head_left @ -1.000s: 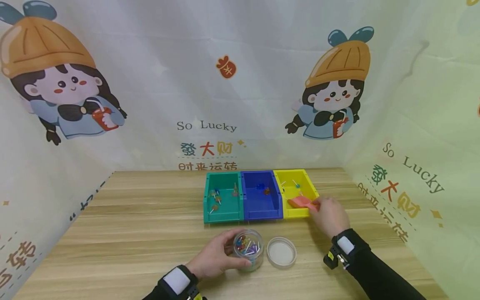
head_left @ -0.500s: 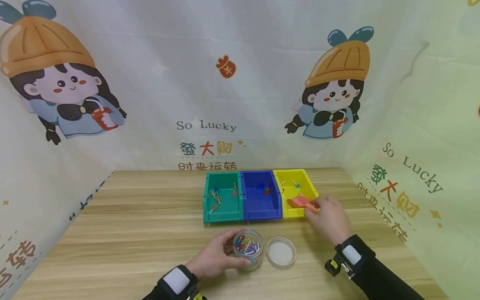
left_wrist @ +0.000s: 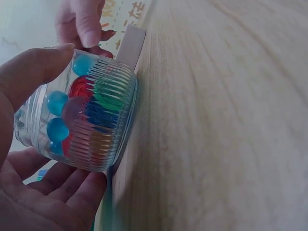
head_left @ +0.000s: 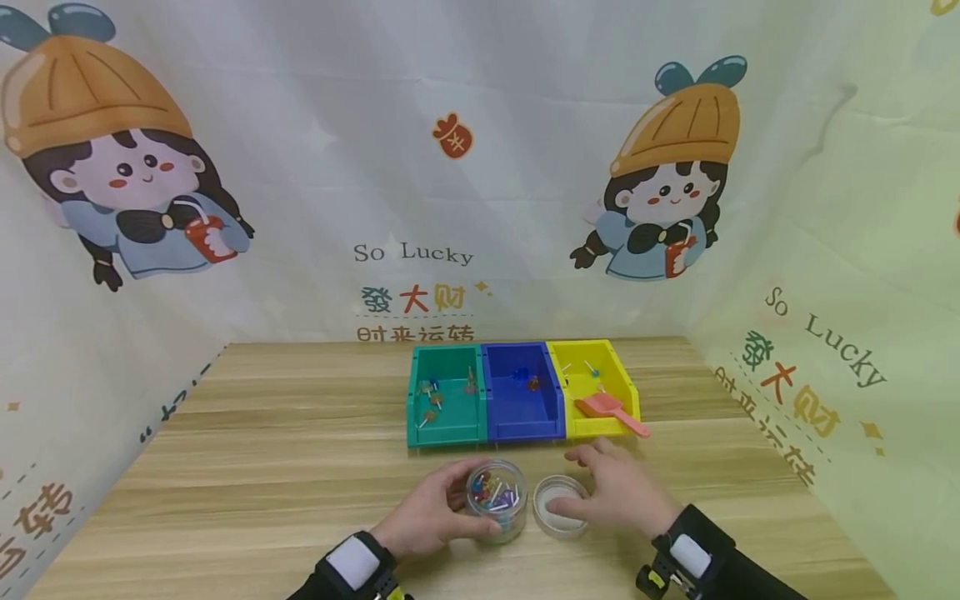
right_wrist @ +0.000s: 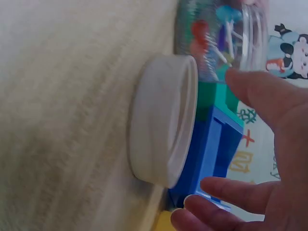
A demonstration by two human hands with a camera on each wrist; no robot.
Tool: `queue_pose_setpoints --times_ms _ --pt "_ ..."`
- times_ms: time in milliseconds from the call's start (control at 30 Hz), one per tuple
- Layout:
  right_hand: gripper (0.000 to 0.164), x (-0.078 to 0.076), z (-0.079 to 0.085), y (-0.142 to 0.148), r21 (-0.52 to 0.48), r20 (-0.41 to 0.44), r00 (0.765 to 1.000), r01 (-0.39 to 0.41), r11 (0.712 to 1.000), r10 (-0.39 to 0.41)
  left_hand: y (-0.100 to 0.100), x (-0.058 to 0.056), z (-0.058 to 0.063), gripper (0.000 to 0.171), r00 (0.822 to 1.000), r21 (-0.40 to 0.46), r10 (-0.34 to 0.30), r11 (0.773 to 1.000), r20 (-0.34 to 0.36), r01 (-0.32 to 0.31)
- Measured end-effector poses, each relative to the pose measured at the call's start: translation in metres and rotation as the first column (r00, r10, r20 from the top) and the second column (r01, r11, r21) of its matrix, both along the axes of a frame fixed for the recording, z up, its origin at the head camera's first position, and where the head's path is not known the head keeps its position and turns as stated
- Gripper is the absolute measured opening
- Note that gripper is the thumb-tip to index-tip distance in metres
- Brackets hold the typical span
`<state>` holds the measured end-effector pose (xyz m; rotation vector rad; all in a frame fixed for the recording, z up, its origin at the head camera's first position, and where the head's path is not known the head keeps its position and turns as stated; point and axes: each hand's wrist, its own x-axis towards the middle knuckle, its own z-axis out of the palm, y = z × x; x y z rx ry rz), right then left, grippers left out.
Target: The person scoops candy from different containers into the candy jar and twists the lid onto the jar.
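Note:
My left hand (head_left: 423,514) grips a clear ribbed jar (left_wrist: 103,113) on the table, thumb on one side and fingers round the other. Round-headed pins (head_left: 495,490) in several colours fill the jar, which stands without its lid. To its right lies the white round lid (right_wrist: 154,120), inner side up. Over the lid hovers my right hand (head_left: 626,492), thumb and fingers spread with nothing between them. The pink scoop (head_left: 603,406) rests in the yellow bin (head_left: 592,429), its handle jutting over the front right edge.
Behind the jar, a green bin (head_left: 447,436) and a blue bin (head_left: 525,427) adjoin the yellow one in a row. A few pins lie in each bin. Printed cloth (head_left: 525,192) hangs around the back and sides of the wooden table (head_left: 262,467).
My right hand has let go of the scoop, leaving it in the yellow bin, and has come down and left over the lid. The left hand keeps its hold on the jar.

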<state>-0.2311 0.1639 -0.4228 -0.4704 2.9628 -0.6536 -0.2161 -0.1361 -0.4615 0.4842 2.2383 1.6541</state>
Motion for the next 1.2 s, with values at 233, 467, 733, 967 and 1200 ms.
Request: queue_pose_setpoints --times_ms 233,467,733,967,1200 --pt "0.094 0.006 -0.011 -0.003 0.017 0.046 0.999 -0.019 1.000 0.018 0.000 -0.001 -0.003 0.084 1.000 0.020 -0.009 1.000 0.018 0.009" --pt "0.088 0.011 -0.020 -0.003 -0.007 0.003 0.999 -0.042 0.999 0.042 0.000 -0.001 -0.002 0.084 1.000 0.019 -0.014 1.000 0.015 0.013" --pt "0.089 0.013 -0.018 -0.006 -0.124 0.012 0.999 0.042 0.991 -0.041 0.000 0.000 -0.002 0.084 1.000 0.011 -0.011 1.000 0.004 0.010" --pt "0.094 0.015 -0.011 -0.009 -0.332 -0.015 0.996 0.074 0.940 -0.084 -0.001 -0.001 -0.003 0.083 1.000 0.029 -0.018 0.999 0.011 0.018" --pt "0.100 0.015 -0.008 -0.010 -0.407 -0.029 0.997 0.053 0.912 -0.071 -0.001 -0.002 -0.002 0.082 1.000 0.030 -0.020 0.999 0.015 0.020"
